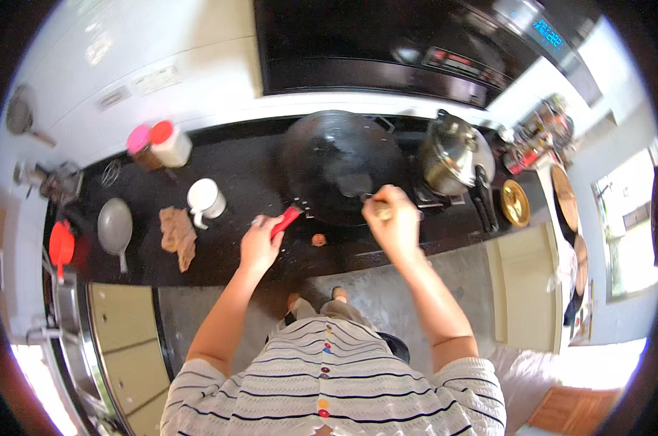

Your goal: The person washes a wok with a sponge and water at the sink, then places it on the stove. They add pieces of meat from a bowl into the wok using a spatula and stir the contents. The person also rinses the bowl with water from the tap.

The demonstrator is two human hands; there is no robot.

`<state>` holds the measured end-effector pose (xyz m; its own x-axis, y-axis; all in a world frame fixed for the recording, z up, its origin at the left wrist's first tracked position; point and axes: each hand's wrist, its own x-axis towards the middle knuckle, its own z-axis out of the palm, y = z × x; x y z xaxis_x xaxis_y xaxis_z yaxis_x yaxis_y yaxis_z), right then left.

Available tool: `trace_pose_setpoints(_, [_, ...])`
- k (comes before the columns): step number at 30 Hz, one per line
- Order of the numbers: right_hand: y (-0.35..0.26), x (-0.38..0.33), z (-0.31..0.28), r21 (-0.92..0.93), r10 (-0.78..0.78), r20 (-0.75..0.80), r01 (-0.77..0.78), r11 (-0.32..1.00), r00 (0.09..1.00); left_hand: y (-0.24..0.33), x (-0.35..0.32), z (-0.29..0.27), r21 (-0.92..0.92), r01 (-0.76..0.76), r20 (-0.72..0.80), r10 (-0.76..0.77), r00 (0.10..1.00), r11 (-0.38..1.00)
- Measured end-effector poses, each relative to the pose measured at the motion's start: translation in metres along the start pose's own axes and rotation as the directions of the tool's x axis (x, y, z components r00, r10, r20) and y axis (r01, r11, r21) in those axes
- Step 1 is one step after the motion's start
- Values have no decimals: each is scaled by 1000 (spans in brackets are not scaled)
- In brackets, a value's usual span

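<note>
A large dark wok (311, 152) sits at the back of the black counter, straight ahead of me. My left hand (260, 243) is closed round its red handle (289, 216) at the near left rim. At the near right rim my right hand (396, 224) grips the light-coloured handle of a spatula (353, 184). Its dark, blurred blade is down inside the wok, seemingly against the inner surface. Most of the spatula's handle is hidden by my fingers. I cannot make out any food in the wok.
A pressure cooker (451, 156) stands right of the wok, with a gold-coloured dish (516, 203) beyond it. To the left are a white mug (207, 198), a brown cloth (177, 236), a grey pan (115, 229) and a red pan (62, 243). A range hood (358, 51) hangs above.
</note>
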<state>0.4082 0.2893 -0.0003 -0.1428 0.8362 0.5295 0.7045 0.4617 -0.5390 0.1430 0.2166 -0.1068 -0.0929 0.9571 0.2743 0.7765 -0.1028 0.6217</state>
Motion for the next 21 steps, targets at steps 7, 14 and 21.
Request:
trace_pose_setpoints(7, [6, -73, 43, -183, 13, 99, 6, 983, 995, -16, -4, -3, 84, 12, 53, -17, 998, 996])
trace_pose_setpoints(14, [20, -104, 36, -130, 93, 210, -67, 989, 973, 44, 9, -2, 101, -139, 10, 139, 990, 985])
trace_pose_setpoints(21, [83, -152, 25, 140, 393, 275, -441, 886, 877, 121, -2, 36, -554, 29, 262, 141, 955, 832])
